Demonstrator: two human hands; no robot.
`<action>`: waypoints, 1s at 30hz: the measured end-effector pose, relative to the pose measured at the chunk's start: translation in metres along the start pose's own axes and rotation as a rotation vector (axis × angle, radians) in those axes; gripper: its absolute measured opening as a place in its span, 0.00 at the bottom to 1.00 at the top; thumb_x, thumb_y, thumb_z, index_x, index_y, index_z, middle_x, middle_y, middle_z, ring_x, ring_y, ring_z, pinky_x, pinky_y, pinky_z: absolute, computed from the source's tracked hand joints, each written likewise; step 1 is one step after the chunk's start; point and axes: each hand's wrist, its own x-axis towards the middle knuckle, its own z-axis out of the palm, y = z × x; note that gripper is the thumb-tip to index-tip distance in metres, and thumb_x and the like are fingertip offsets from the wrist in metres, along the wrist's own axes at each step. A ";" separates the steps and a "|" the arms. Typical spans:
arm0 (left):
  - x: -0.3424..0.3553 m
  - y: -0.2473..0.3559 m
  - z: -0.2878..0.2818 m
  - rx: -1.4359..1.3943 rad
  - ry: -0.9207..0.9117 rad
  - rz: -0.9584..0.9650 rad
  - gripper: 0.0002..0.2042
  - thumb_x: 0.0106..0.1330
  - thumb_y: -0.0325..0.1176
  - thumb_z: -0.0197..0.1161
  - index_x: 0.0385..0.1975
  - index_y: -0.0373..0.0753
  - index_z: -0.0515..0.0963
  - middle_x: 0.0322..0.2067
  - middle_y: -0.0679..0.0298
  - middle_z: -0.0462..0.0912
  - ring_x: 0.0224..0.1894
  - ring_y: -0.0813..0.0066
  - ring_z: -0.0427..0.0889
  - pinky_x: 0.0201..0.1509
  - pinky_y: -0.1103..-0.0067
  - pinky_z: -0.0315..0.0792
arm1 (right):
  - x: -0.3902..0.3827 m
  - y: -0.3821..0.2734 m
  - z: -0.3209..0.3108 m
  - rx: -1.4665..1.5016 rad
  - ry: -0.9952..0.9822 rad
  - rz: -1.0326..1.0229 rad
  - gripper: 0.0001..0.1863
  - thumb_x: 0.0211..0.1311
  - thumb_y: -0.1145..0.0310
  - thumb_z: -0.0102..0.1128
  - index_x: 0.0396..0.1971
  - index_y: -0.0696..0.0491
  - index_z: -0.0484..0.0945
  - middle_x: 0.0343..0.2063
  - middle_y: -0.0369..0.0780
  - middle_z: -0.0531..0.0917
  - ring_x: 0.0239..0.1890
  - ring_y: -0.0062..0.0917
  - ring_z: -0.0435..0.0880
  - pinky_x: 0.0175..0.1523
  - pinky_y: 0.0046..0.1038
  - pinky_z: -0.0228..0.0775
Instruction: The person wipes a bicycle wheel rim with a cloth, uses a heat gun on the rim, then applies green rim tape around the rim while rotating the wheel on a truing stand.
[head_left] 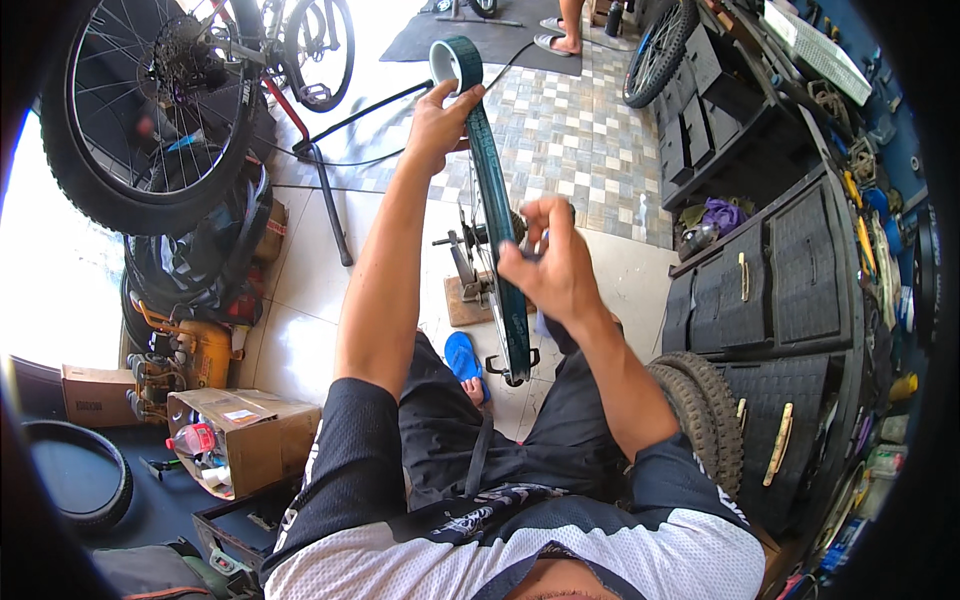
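A bicycle wheel [483, 200] stands upright in front of me in a metal stand [468, 265] on a wooden base. Dark teal tape [490, 170] runs along its rim toward me. At the rim's far end, a roll of teal tape [463, 62] with a pale core is gripped by the fingers of my left hand [440, 125]. My right hand [557, 265] hovers just right of the taped rim, slightly blurred. Its fingers are half curled, the thumb apart from them, and I see nothing held. A clamp-like end [514, 368] of the stand shows at the rim's near end.
A bicycle [150, 110] hangs at the left above black bags and an orange compressor [190, 350]. An open cardboard box [262, 435] holds bottles. Black drawers [770, 270] line the right, beside knobbly tyres [705, 410]. Another person's legs [568, 25] show at the back.
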 end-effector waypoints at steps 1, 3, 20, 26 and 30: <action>-0.007 -0.001 0.001 -0.001 -0.001 0.028 0.30 0.70 0.44 0.74 0.65 0.31 0.75 0.32 0.66 0.84 0.27 0.78 0.82 0.32 0.75 0.82 | 0.015 -0.003 0.000 0.012 -0.009 -0.004 0.29 0.55 0.60 0.73 0.52 0.57 0.71 0.31 0.42 0.78 0.32 0.34 0.80 0.38 0.36 0.75; -0.021 0.001 0.007 0.007 0.030 0.057 0.29 0.70 0.44 0.75 0.63 0.30 0.76 0.31 0.66 0.85 0.26 0.79 0.82 0.31 0.76 0.81 | 0.044 -0.001 0.004 0.014 0.010 -0.050 0.29 0.55 0.60 0.72 0.51 0.57 0.70 0.29 0.43 0.77 0.29 0.35 0.79 0.38 0.37 0.75; -0.009 -0.001 0.006 -0.002 0.097 0.040 0.35 0.67 0.47 0.77 0.67 0.30 0.74 0.33 0.62 0.87 0.29 0.76 0.85 0.32 0.74 0.83 | -0.004 -0.017 0.008 0.039 0.014 0.208 0.33 0.62 0.57 0.71 0.61 0.55 0.68 0.23 0.41 0.79 0.26 0.35 0.83 0.34 0.39 0.75; 0.023 -0.008 -0.002 -0.006 0.076 -0.033 0.21 0.71 0.48 0.74 0.55 0.43 0.82 0.30 0.70 0.85 0.28 0.80 0.84 0.31 0.74 0.77 | -0.114 0.019 0.017 0.150 0.065 0.125 0.33 0.58 0.71 0.73 0.61 0.60 0.67 0.21 0.31 0.64 0.24 0.15 0.64 0.31 0.23 0.60; -0.005 -0.001 0.009 0.041 0.124 0.001 0.26 0.69 0.50 0.75 0.60 0.41 0.80 0.33 0.69 0.85 0.30 0.80 0.83 0.32 0.73 0.77 | -0.073 0.021 0.018 0.114 0.132 0.001 0.32 0.57 0.69 0.74 0.60 0.58 0.68 0.21 0.32 0.67 0.24 0.18 0.67 0.31 0.25 0.62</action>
